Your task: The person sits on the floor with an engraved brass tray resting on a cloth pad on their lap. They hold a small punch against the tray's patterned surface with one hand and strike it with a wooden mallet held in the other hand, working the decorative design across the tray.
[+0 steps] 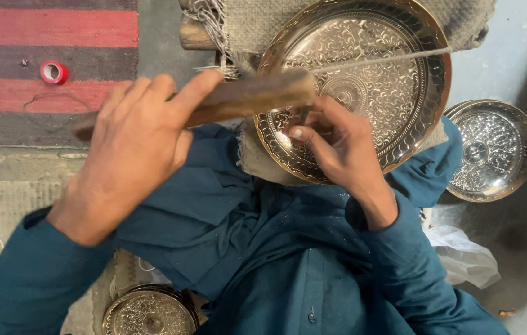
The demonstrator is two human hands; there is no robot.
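So we've got the big round engraved brass tray [369, 87] propped on a burlap-covered rest [257, 25] right over our lap, sitting at about 1 o'clock from the middle of the view. Our right hand [338, 146] is at the tray's lower-left rim, its fingers [303, 138] pinched shut around a small dark chisel-like tool that's mostly hidden behind the knuckles, so we can't tell its exact shape. The tip seems to sit on the tray's patterned border, but the touch point is covered.

Our left hand [133, 149] is out at 9 o'clock from the tray, wrapped tight around the long brown wooden mallet [238, 99]. Its long axis runs roughly 9 to 3, slightly tilted up toward the right, and the head end hangs just above the right hand's pinch at about 12 o'clock from it. So the right hand is the one on the tray; the left is only near it via the mallet.

A thin pale stick or cord [387, 59] crosses the tray face. Other stuff: a smaller silver engraved plate [493, 149] at 3 o'clock, another engraved plate [148, 313] at 7 o'clock by our knee, a red tape roll [53, 72] on the striped red and grey rug [46, 28] at 10 o'clock, and a crumpled clear plastic bag [465, 254] at 4 o'clock.
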